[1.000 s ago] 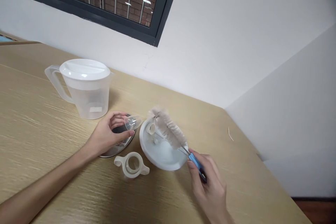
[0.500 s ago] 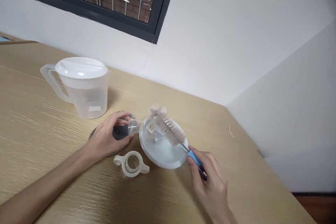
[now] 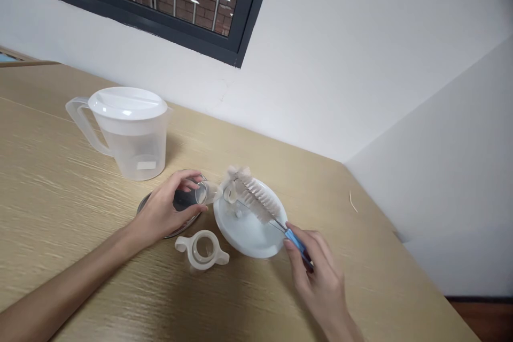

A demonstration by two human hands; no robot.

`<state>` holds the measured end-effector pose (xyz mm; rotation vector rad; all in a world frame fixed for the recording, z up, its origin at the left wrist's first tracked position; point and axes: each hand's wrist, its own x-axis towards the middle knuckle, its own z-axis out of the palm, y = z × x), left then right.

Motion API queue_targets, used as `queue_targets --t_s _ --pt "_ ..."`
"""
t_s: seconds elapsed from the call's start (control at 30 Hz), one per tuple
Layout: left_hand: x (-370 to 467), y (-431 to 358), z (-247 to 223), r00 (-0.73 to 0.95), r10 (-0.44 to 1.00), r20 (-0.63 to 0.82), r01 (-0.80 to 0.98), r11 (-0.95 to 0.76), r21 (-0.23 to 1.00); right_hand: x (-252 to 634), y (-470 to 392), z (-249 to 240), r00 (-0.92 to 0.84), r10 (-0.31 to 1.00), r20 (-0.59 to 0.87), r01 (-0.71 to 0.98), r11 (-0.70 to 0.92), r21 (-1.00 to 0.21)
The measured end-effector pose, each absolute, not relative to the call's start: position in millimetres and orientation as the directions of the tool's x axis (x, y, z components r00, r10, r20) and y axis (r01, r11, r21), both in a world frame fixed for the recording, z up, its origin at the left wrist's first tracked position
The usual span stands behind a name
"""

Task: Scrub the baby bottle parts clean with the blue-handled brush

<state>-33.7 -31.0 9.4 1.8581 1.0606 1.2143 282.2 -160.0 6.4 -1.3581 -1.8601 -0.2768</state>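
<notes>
My left hand [image 3: 166, 204] grips a small clear bottle [image 3: 209, 192] by its near end, between thumb and fingers; the bottle points right, over the edge of a white bowl [image 3: 256, 235]. In my right hand [image 3: 318, 272] is the blue handle of a bottle brush [image 3: 260, 197]. Its white bristles hang over the bowl, and their tip is close to the bottle's far end. Beneath my left hand is a dark round dish [image 3: 185, 199], partly hidden. A cream ring with two handles [image 3: 203, 250] lies on the table in front of the bowl.
A translucent lidded jug [image 3: 138, 139] stands at the back left of the wooden table [image 3: 100, 288]. A thin pale strip [image 3: 353, 201] lies to the right. The wall and window [image 3: 160, 0] are behind the table.
The bottle in my left hand has turned slightly, with its open end showing more. The brush in my right hand has shifted a little. Both hands keep their grip.
</notes>
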Motion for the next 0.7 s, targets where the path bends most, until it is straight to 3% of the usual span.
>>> queue_targets --t_s 0.17,0.43,0.7 --pt "-34.2 -31.7 10.9 0.233 0.917 0.325 0.228 -0.376 0.898 273.7 -164.8 5.0 -0.171 0.708 0.685 0.841 0.467 -0.273" --pt "-31.7 -32.4 9.0 0.245 0.903 0.354 0.193 -0.403 0.895 280.4 -160.1 4.9 -0.064 0.707 0.704 0.889 0.361 -0.281" --pt "-32.6 -31.4 5.8 0.251 0.897 0.365 0.211 -0.419 0.883 272.7 -166.3 4.7 -0.177 0.7 0.692 0.846 0.467 -0.256"
